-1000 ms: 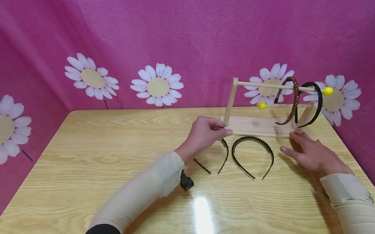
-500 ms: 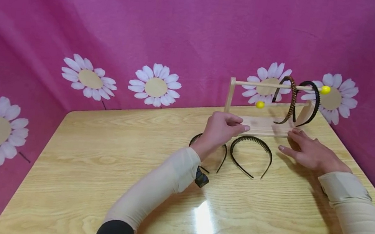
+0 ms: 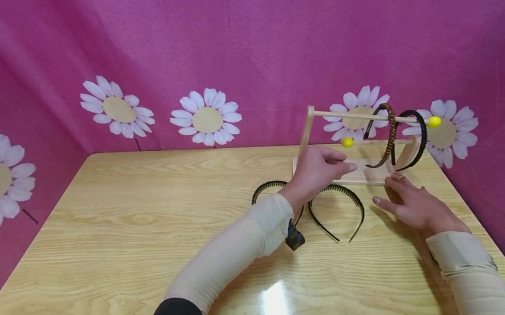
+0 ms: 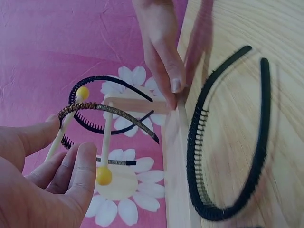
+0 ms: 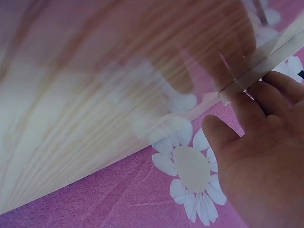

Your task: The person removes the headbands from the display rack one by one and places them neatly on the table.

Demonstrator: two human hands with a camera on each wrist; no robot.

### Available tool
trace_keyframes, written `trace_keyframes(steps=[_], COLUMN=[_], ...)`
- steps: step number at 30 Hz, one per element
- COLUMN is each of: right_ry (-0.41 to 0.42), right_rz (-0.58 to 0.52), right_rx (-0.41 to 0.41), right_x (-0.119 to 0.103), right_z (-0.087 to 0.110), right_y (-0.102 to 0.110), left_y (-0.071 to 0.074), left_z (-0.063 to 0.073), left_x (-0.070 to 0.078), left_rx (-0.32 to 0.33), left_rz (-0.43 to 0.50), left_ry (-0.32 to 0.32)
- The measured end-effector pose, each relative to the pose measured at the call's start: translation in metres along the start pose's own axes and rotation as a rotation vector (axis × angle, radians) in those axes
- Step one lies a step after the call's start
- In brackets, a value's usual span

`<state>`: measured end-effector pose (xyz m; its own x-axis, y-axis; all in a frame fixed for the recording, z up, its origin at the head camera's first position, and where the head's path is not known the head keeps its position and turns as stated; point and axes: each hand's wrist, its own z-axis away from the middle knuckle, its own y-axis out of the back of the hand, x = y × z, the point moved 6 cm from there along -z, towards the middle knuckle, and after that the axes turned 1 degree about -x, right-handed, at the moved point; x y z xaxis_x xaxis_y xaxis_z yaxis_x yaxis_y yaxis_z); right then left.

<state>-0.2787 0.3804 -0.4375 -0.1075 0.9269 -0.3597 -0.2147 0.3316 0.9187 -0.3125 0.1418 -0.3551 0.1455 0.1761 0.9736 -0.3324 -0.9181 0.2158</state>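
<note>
My left hand point(image 3: 318, 174) hovers before the wooden headband rack point(image 3: 308, 127), fingers loosely bent and nothing held. Its fingertips overlap a brown beaded headband point(image 4: 123, 114) in the left wrist view. That brown headband and a black toothed headband point(image 3: 421, 145) hang from the rack's upper rod. With fingertips at the right front end of the rack's base, my right hand point(image 3: 420, 207) rests low by the table. Two dark toothed headbands lie in front of the rack: the right headband point(image 3: 361, 211) shows mostly, while my left forearm covers much of the left headband point(image 3: 263, 186).
The rack's rods end in yellow knobs point(image 3: 434, 121), and a lower rod points left behind the upper one. A pink cloth point(image 3: 266, 34) with white daisies backs the wood-grain table point(image 3: 141, 233). Light glares on the tabletop near its front.
My left hand has moved right along the front of the rack, from its left end toward the hanging headbands. The right hand stays at the base. The view has shifted slightly.
</note>
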Motion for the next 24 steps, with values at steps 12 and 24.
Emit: trace_keyframes(steps=[12,24], right_ry=[0.003,0.013], right_rz=[0.006,0.027], right_rx=[0.004,-0.004], right_x=[-0.002,-0.001], right_z=[-0.001,-0.001], right_y=[0.001,0.001], left_y=[-0.022,-0.038], left_z=[-0.013,-0.028], left_x=[0.008,0.017], left_rx=[0.039,0.124], left_rz=[0.052,-0.044], left_ry=[0.000,-0.088])
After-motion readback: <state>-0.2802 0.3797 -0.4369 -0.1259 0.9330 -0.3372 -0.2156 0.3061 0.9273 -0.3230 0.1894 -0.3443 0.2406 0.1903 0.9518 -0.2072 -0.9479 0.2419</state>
